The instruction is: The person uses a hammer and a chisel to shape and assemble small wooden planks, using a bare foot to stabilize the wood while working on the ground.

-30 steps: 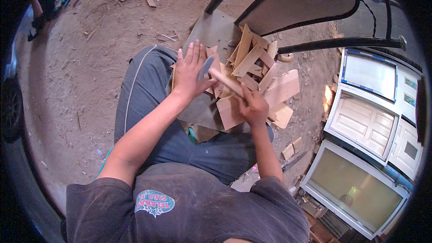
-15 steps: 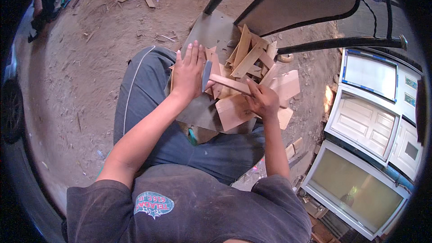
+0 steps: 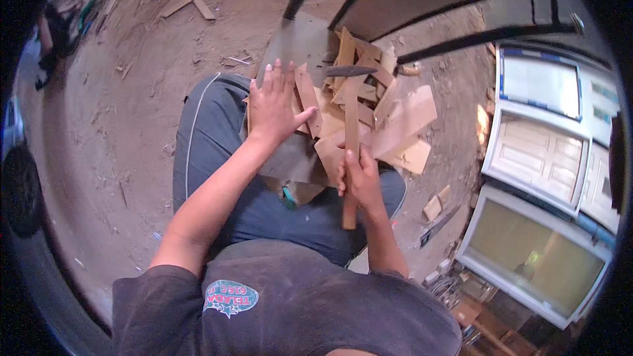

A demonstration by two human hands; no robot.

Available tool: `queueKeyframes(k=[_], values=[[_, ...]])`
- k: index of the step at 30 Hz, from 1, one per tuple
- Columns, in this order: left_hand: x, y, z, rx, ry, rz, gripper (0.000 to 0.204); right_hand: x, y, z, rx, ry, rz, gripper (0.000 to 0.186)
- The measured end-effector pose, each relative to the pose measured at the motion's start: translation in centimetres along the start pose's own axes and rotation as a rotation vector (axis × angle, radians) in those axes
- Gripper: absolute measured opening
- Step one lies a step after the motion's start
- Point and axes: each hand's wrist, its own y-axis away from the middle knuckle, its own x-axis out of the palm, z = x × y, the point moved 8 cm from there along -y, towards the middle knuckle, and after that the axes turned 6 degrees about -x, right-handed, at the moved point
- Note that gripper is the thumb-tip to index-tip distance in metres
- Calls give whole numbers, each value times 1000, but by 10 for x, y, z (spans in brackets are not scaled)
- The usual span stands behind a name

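My right hand [image 3: 362, 181] is wrapped round the wooden handle of a hammer [image 3: 351, 115]. The handle points away from me, and the dark metal head is at its far end, over the wood pieces. My left hand [image 3: 271, 109] lies flat with its fingers stretched out and thumb apart, on or just over pieces at the left of the pile. What lies under its palm is hidden. Close to its thumb is a narrow wood strip [image 3: 307, 95]. Thin cut wood pieces [image 3: 405, 115] are heaped right of that, on a grey board [image 3: 293, 161] by my legs.
A dark-framed chair [image 3: 422, 0] stands at the far side, its legs close to the pile. White framed panels and a glazed frame [image 3: 534, 260] are at the right. Wood scraps [image 3: 191, 6] lie on the dirt floor, and a dark wheel [image 3: 23, 191] is at the left edge.
The hammer has swung from pointing left beside my left hand to pointing away from me, its head now over the pile. My right hand has moved nearer; my left thumb has spread out.
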Motion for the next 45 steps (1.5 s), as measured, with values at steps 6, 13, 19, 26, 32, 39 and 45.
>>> queueKeyframes(k=[6,13,19,26,32,39,45], values=[[1,0,-4,17,-5,-42,116,51,15,-7,189,-594,7,38],[4,-1,-9,75,0,-82,112,97,-1,-9,46,-697,-198,34],[7,2,-7,101,-60,-145,110,115,-1,-13,16,-632,-222,31],[31,-7,2,71,-75,-119,106,131,-9,-16,26,-598,-228,28],[28,-5,2,71,-73,-85,104,142,-12,-23,-2,-584,-269,29],[6,2,-5,74,-31,-14,112,86,-2,-21,-100,-31,-355,36],[6,3,1,68,59,1,114,39,8,34,-537,950,-192,39]])
